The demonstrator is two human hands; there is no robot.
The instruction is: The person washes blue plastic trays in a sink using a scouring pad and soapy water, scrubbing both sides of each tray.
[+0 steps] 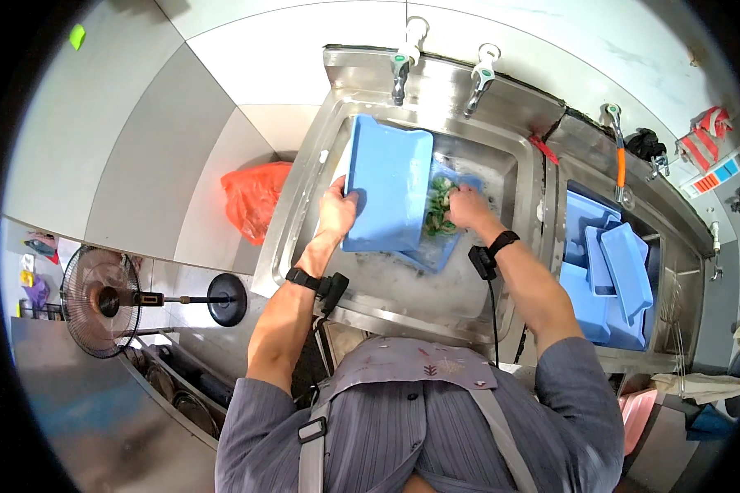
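Note:
A light-blue rectangular plastic tray (390, 182) is held tilted over the left sink basin (460, 308). My left hand (337, 209) grips its left edge, thumb on the tray's face. To the right of the tray, my right hand (470, 207) is closed on a green-and-white clump (439, 215). Whether that clump is leafy greens or a mesh scrubber I cannot tell. A second blue tray (436, 258) lies beneath in the basin, partly hidden by the first tray and the clump. Suds and dark specks show in the water around it.
Two taps (400, 78) overhang the basin's back edge. The right-hand sink holds several stacked blue trays (604, 279) below an orange hose (620, 174). An orange-red plastic bag (253, 197) sits left of the sink, near a standing fan (103, 301). A whisk (674, 304) is at the far right.

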